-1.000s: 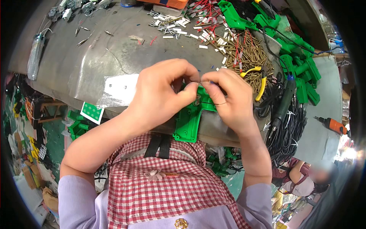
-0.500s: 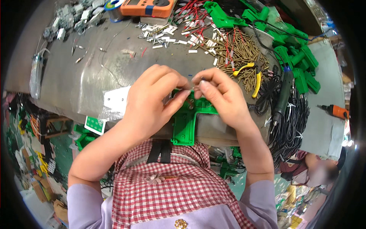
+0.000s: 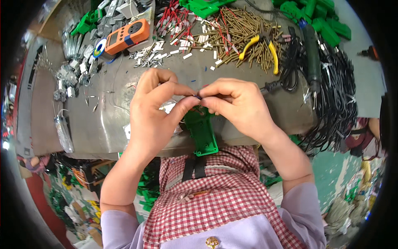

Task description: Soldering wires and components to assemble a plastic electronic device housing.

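Note:
A green plastic housing (image 3: pixel 202 133), open-topped, lies at the near edge of the worktable, its upper part hidden under my hands. Above it, my left hand (image 3: pixel 154 110) pinches thumb against forefinger. My right hand (image 3: pixel 244 106) pinches too, its fingertips meeting the left ones. Between them shows a tiny, thin dark piece (image 3: pixel 198 97), too small to tell whether it is wire or sleeving. Bits of reddish wire show just below the fingertips, inside the housing.
Brass-coloured rods (image 3: pixel 232 31) are heaped at the back, with yellow-handled pliers (image 3: pixel 271 54) on them. An orange meter (image 3: pixel 127 36) stands back left. To the right are a soldering iron (image 3: pixel 311 58) and bundled black cables (image 3: pixel 338 91). Green parts (image 3: pixel 319 18) are piled behind.
The view has shifted, so the table things appear elsewhere in the picture. My fingertips have come together from slightly apart, and both hands now meet at the dark piece.

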Available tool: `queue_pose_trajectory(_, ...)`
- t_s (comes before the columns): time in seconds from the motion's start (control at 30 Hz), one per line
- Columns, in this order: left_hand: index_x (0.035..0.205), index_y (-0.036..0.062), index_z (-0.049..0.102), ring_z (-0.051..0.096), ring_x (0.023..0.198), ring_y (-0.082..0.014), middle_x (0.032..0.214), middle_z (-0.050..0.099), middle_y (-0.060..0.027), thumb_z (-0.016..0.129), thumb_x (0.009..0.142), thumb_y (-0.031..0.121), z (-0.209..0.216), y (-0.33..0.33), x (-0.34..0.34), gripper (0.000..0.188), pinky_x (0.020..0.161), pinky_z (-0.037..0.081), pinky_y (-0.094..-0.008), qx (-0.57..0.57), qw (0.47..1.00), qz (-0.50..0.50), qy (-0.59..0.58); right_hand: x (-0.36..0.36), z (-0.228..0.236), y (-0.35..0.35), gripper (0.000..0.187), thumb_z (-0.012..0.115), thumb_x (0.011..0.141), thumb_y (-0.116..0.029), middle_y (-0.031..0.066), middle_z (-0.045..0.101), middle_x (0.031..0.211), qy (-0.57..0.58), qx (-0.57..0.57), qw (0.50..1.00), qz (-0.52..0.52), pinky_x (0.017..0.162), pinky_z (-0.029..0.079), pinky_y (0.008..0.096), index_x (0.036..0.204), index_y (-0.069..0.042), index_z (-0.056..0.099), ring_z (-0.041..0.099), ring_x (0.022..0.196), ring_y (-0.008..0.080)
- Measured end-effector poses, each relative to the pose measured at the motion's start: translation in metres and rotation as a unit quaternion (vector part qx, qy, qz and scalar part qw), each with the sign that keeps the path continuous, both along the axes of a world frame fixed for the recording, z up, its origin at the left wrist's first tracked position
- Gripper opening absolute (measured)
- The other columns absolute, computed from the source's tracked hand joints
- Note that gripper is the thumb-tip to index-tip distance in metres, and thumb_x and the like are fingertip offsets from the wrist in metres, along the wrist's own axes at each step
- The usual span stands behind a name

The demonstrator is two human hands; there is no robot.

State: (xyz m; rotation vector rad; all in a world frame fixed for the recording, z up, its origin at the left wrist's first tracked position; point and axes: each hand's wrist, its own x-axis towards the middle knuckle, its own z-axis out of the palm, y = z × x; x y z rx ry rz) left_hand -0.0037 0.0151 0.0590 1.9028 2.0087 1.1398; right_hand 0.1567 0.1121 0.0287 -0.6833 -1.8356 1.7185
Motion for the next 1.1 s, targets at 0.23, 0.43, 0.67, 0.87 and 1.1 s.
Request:
queue_pose_trajectory(0.23,0.082,0.0064,0.070,0.053,0.082,-0.0195,0.083,0.052,-0.0050,0.080,0.067,0.008,-0.001,0.004,0.001,0.019,0.074,0.044,-0.0313,-0.008,1.000,0.019,-0.017,-0.005,-0.005,0.005,0.017,0.066,0.080,-0.007,0.0119,0.066,0.080,0.015,0.070,0.997,0.025,0.065,0.051,0.0308,0.094,0.001,0.069,0.065,0.071,0.0212)
queue_pose_trajectory(0.43,0.085,0.0068,0.070,0.056,0.080,-0.0212,0.087,0.056,-0.0052,0.077,0.063,0.004,0.001,0.007,-0.006,0.023,0.071,0.045,-0.0328,0.060,0.995,-0.017,0.077,-0.009,-0.010,0.012,0.017,0.066,0.080,-0.013,0.0130,0.066,0.082,0.009,0.088,0.994,0.058,0.070,0.050,0.0348,0.092,-0.001,0.069,0.065,0.075,0.0256)
queue_pose_trajectory(0.67,0.082,0.0096,0.069,0.059,0.081,-0.0213,0.089,0.061,-0.0029,0.067,0.054,0.009,0.010,0.016,-0.024,0.028,0.069,0.046,-0.0337,0.181,0.915,-0.135,0.334,-0.008,-0.009,0.019,0.019,0.064,0.081,-0.014,0.0134,0.067,0.080,-0.006,0.033,0.992,0.123,0.072,0.050,0.0346,0.094,-0.001,0.068,0.066,0.076,0.0241)
queue_pose_trajectory(0.87,0.074,0.0073,0.063,0.056,0.091,-0.0251,0.094,0.060,-0.0055,0.070,0.053,0.000,0.018,0.017,-0.009,0.023,0.076,0.045,-0.0370,0.125,0.947,-0.101,0.279,-0.010,-0.007,0.010,0.014,0.065,0.079,-0.009,0.0123,0.063,0.075,0.042,-0.053,0.994,0.086,0.067,0.049,0.0334,0.087,0.001,0.063,0.063,0.072,0.0256)
queue_pose_trajectory(1.1,0.077,0.0008,0.061,0.054,0.099,-0.0280,0.098,0.060,-0.0110,0.067,0.071,0.007,0.021,0.022,-0.014,0.010,0.086,0.043,-0.0386,-0.176,0.968,-0.020,-0.175,-0.012,-0.006,0.002,0.008,0.064,0.078,-0.002,0.0085,0.057,0.077,0.038,0.245,0.967,-0.053,0.063,0.046,0.0300,0.085,-0.001,0.061,0.057,0.071,0.0188)
